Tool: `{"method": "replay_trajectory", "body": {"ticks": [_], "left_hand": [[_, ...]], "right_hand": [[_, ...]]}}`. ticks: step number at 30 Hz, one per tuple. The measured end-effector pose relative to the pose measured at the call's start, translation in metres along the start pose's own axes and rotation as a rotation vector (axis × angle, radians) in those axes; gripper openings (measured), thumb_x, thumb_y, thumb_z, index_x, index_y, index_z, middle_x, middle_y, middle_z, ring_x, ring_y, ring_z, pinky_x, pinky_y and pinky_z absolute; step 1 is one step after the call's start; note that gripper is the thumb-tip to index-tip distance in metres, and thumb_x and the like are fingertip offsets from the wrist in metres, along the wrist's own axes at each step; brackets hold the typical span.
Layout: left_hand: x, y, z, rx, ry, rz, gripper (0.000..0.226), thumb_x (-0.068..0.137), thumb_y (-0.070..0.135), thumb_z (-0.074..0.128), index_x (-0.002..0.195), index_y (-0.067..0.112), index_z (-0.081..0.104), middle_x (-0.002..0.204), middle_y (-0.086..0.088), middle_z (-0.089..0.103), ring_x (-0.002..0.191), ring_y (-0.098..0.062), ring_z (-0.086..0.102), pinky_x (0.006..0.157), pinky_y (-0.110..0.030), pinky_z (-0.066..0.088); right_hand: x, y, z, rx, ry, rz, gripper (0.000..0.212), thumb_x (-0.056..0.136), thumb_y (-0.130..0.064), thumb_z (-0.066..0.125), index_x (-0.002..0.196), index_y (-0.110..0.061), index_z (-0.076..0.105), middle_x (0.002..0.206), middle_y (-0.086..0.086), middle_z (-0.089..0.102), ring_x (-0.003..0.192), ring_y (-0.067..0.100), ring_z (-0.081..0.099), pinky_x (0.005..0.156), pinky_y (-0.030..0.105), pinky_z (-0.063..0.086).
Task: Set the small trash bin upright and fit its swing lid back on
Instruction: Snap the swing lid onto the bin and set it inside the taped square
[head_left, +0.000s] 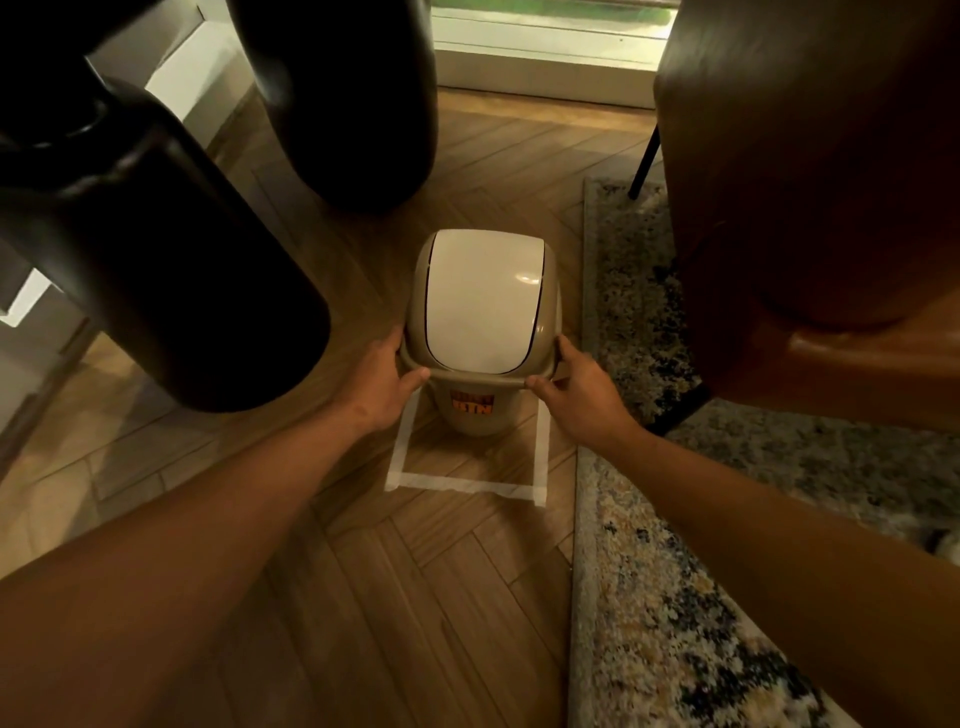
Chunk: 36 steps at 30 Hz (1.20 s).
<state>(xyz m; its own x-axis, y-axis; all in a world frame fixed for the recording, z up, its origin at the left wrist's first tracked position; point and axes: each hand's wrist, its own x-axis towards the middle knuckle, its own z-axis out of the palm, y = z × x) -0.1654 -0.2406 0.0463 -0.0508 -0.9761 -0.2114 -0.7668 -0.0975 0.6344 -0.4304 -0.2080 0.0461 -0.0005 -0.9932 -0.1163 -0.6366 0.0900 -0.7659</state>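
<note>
Standing upright on the floor (457, 597), the bin (475, 415) sits between the two hands with its lid (480, 301) seated on top. The left hand (387, 387) grips the lid's tan rim on its own side, thumb pressed on the near edge and fingers wrapped round the side. The right hand (576, 395) does the same on the opposite side, its thumb also touching the near edge. The white swing flap lies closed within the tan frame, just beyond both thumbs. An orange label (471, 402) shows on the bin's body between the wrists; its lettering is too blurred to read fully. Below the hands, tape (467, 486) marks three sides of a square on the floor, and the bin's base stands at the far end of that square. A rug (675, 597) lies just outside the right forearm, its edge running beside the tape. A brown chair (810, 182) stands beyond the right hand, over the rug. Two dark rounded shapes (171, 234) loom beyond the left hand; what they are cannot be told.
</note>
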Motion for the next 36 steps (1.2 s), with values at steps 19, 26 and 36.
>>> {"method": "replay_trajectory", "body": {"ticks": [19,26,36], "left_hand": [[-0.002,-0.004,0.009,-0.055,0.103,0.102,0.057,0.087,0.028,0.069,0.140,0.023,0.049,0.134,0.001,0.057,0.120,-0.018,0.056,0.098,-0.034,0.047],[-0.001,-0.004,0.008,-0.059,0.085,0.086,0.058,0.088,0.030,0.068,0.141,0.023,0.047,0.135,0.001,0.057,0.122,-0.018,0.055,0.102,-0.040,0.048],[-0.003,-0.001,0.009,-0.087,0.092,0.103,0.056,0.089,0.024,0.067,0.142,0.024,0.047,0.135,0.002,0.058,0.121,-0.016,0.056,0.099,-0.032,0.045]], "right_hand": [[0.005,0.003,0.002,-0.167,0.006,-0.101,0.090,0.088,-0.034,0.073,0.159,-0.019,0.020,0.166,0.002,0.021,0.150,0.019,0.026,0.116,0.024,0.023],[0.005,0.003,0.004,-0.156,0.011,-0.090,0.090,0.087,-0.037,0.072,0.158,-0.022,0.020,0.166,0.003,0.022,0.148,0.019,0.029,0.118,0.028,0.023],[0.006,0.008,0.009,-0.160,0.011,-0.078,0.090,0.089,-0.041,0.070,0.159,-0.021,0.017,0.167,0.006,0.017,0.152,0.020,0.019,0.119,0.031,0.022]]}}
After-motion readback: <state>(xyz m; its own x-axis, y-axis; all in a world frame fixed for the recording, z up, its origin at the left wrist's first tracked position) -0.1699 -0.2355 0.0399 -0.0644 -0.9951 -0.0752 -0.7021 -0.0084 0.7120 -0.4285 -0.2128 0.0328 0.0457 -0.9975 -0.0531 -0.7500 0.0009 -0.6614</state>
